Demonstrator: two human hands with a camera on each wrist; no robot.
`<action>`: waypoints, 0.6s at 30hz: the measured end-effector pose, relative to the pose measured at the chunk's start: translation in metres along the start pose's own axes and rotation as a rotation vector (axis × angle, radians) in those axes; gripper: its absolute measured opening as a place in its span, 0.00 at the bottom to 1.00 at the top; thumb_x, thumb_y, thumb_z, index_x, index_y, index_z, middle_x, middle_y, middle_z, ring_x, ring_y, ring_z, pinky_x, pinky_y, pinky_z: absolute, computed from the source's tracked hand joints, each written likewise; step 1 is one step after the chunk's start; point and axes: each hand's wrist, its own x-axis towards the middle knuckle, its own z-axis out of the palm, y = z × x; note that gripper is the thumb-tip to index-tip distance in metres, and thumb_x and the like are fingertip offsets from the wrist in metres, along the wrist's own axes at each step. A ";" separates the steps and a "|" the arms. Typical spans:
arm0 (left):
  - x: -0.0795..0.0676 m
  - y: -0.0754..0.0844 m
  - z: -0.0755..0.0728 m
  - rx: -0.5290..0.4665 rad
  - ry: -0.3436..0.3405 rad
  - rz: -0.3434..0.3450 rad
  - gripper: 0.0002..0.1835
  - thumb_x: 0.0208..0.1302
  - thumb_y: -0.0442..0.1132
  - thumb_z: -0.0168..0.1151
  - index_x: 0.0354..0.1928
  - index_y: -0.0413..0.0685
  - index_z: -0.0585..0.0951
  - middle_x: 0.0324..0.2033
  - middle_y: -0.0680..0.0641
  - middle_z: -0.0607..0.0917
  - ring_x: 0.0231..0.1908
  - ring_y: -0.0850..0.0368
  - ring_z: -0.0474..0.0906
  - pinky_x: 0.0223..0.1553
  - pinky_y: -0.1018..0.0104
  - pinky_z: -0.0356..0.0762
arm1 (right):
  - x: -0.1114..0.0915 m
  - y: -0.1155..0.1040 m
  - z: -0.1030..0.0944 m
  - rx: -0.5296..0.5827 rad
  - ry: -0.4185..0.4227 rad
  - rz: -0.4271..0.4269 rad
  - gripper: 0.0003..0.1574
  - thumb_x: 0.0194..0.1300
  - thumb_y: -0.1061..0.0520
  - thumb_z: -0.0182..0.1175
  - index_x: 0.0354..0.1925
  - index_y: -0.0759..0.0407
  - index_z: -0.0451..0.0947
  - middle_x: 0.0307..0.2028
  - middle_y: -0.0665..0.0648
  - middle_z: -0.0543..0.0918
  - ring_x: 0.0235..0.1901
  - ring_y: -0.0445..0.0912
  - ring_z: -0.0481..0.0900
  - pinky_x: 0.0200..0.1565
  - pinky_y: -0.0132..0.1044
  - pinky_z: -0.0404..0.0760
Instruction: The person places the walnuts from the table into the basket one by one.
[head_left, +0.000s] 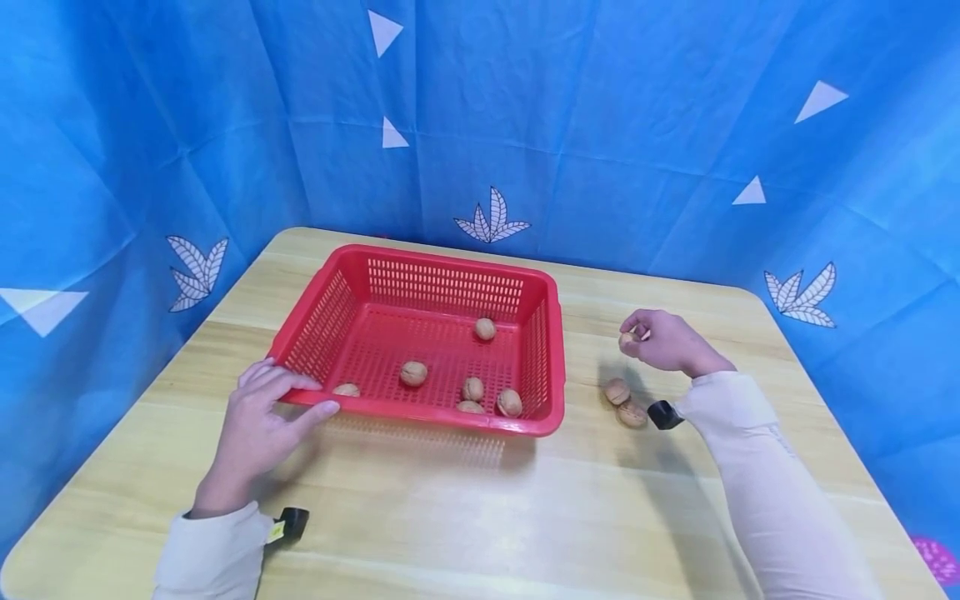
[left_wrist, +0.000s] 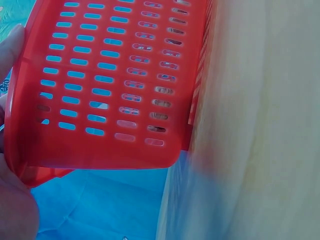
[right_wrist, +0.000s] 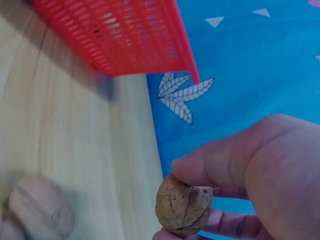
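Note:
My right hand (head_left: pixel 666 340) pinches a walnut (right_wrist: pixel 184 206) between thumb and fingers, raised over the table to the right of the basket. Two more walnuts (head_left: pixel 617 391) lie close together on the table below that hand. At the near left corner of the red plastic basket (head_left: pixel 450 414), my left hand (head_left: pixel 258 421) grips the rim, its thumb along the front and its fingers over the edge. Inside the basket are several walnuts (head_left: pixel 413 373), mostly towards the near side; the front wall partly hides some of them.
The light wooden table (head_left: pixel 450 517) has rounded corners and carries the basket at its left and middle. A blue cloth (head_left: pixel 600 150) with white triangles and leaf prints hangs behind and beside it. Each sleeve has a small black device (head_left: pixel 665 414) at the wrist.

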 end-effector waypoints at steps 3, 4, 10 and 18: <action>-0.001 0.000 0.000 -0.003 -0.006 -0.006 0.18 0.36 0.38 0.80 0.32 0.44 0.83 0.31 0.46 0.86 0.39 0.53 0.74 0.53 0.50 0.62 | 0.003 -0.006 0.001 0.009 0.012 -0.006 0.16 0.64 0.55 0.59 0.48 0.64 0.76 0.36 0.58 0.77 0.31 0.49 0.75 0.38 0.43 0.72; -0.001 0.001 0.000 -0.002 -0.007 -0.007 0.18 0.37 0.38 0.80 0.32 0.44 0.83 0.31 0.46 0.86 0.39 0.53 0.74 0.53 0.50 0.62 | 0.004 -0.008 0.001 0.014 0.014 -0.012 0.17 0.64 0.55 0.59 0.48 0.64 0.76 0.36 0.59 0.78 0.31 0.49 0.75 0.37 0.43 0.72; 0.000 0.001 0.000 -0.005 -0.001 0.009 0.17 0.38 0.39 0.80 0.31 0.44 0.83 0.30 0.47 0.85 0.38 0.53 0.74 0.53 0.52 0.62 | 0.013 -0.024 0.001 0.022 0.021 -0.030 0.18 0.64 0.55 0.59 0.49 0.64 0.76 0.37 0.59 0.79 0.34 0.50 0.75 0.38 0.43 0.73; 0.001 0.001 0.000 -0.004 0.002 0.016 0.17 0.37 0.38 0.80 0.32 0.43 0.83 0.31 0.46 0.86 0.40 0.52 0.74 0.54 0.52 0.62 | 0.026 -0.049 0.003 0.035 0.031 -0.073 0.17 0.63 0.55 0.60 0.49 0.63 0.76 0.37 0.59 0.78 0.34 0.51 0.76 0.38 0.44 0.73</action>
